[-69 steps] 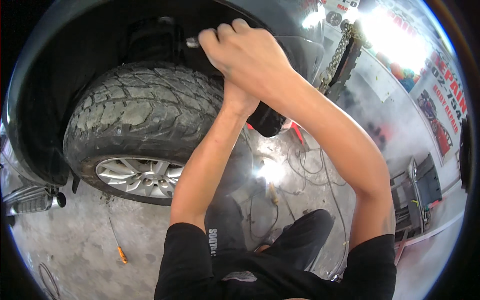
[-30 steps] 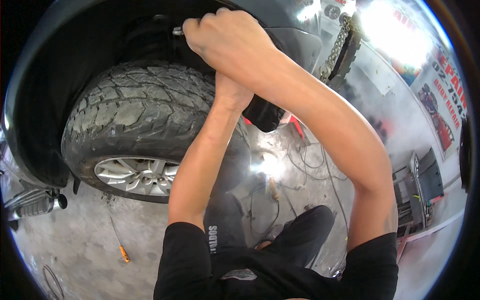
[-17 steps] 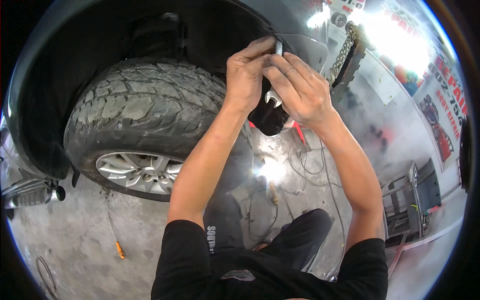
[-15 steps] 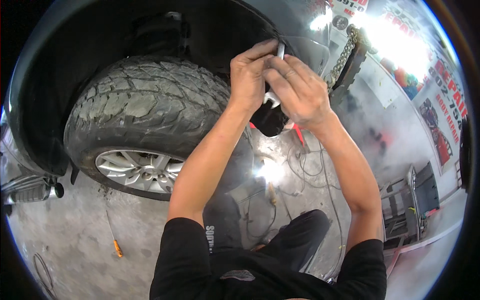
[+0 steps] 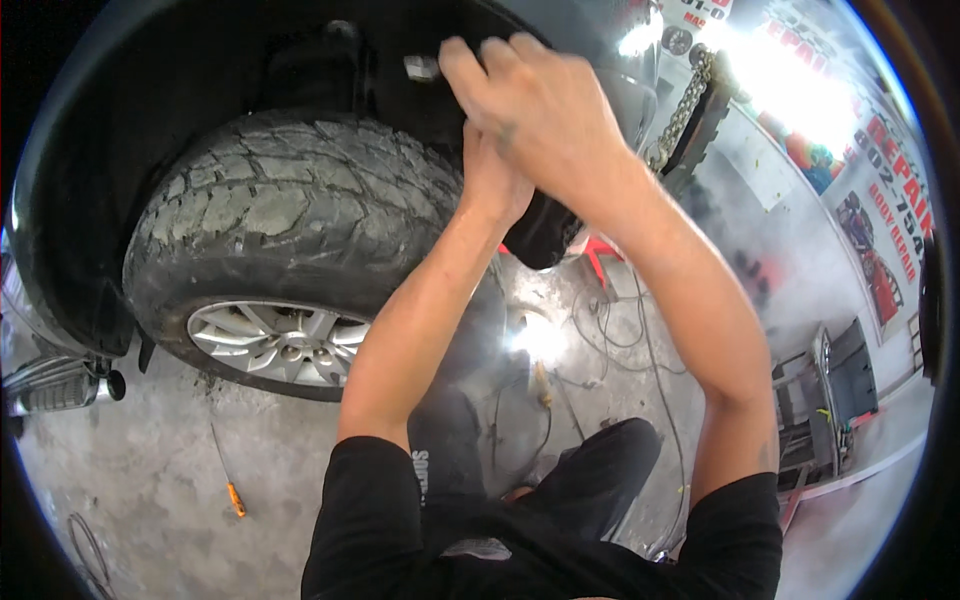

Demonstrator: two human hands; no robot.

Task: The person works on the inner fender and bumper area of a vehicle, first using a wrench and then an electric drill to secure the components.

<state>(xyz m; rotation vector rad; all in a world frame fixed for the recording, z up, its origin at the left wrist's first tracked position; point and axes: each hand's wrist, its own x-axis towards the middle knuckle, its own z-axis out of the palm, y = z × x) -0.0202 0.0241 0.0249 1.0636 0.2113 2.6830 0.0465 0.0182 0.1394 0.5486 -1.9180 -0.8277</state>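
The right hand (image 5: 540, 105) keeps a closed grip on a silver wrench (image 5: 421, 68), whose end juts leftward inside the dark wheel arch (image 5: 80, 200), above the tire (image 5: 285, 215). Behind it, the left hand's (image 5: 492, 180) fingers are hidden; its grip I cannot tell. An orange-handled screwdriver (image 5: 235, 499) lies on the floor (image 5: 150, 455).

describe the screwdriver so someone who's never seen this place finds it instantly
Start at the big, chunky-treaded tyre and go down past its silver spoked wheel to the grey concrete floor. Below the wheel lies the screwdriver, its thin shaft pointing up the picture. Its bright orange handle sets it apart from the dark cable loop farther left.
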